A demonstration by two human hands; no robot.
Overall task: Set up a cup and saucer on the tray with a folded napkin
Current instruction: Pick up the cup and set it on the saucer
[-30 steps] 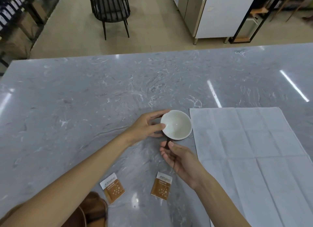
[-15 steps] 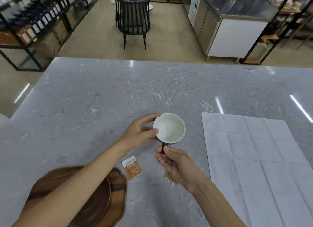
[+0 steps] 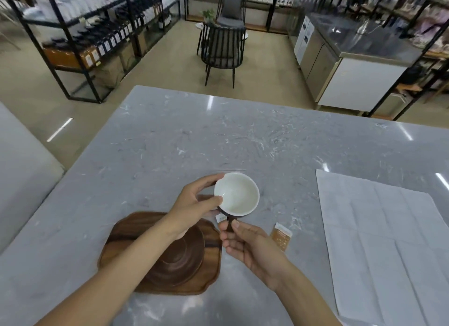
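Observation:
A cup (image 3: 237, 194), white inside and dark outside, is held above the grey marble table. My left hand (image 3: 194, 205) grips its left rim with thumb and fingers. My right hand (image 3: 245, 240) pinches the dark handle under the cup's near side. Below and to the left lies a dark wooden tray (image 3: 209, 274) with a round wooden saucer (image 3: 179, 257) on it, partly covered by my left forearm. A white unfolded napkin (image 3: 388, 240) lies flat at the right.
Two small brown sachets lie on the table: one (image 3: 281, 235) right of my right hand, one (image 3: 221, 218) mostly hidden under the cup. The table's far edge (image 3: 218, 92) faces a floor with a black chair (image 3: 222, 51), shelves and a counter.
The view has tilted up and shifted, so the tray and saucer now show fully. Both hands still hold the cup, which now sits closer to the tray.

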